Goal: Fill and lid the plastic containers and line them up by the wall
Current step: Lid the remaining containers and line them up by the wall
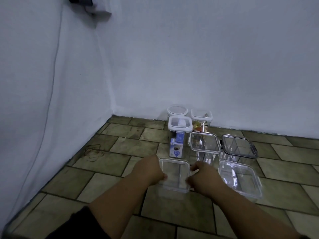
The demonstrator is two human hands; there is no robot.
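Holding the clear box [174, 176] on the floor tiles [107, 180], I had my left hand [151, 169] & right hand [202, 176] pinching its sides. It looked light, stiff, a bit slippery, so I'd grip w/ both hands by the rim.

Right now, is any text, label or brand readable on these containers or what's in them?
None can be read.
Blue and white carton inside the white-lidded container: printing and a round emblem, too blurred to read.
Colourful packets in the container behind: no legible text.
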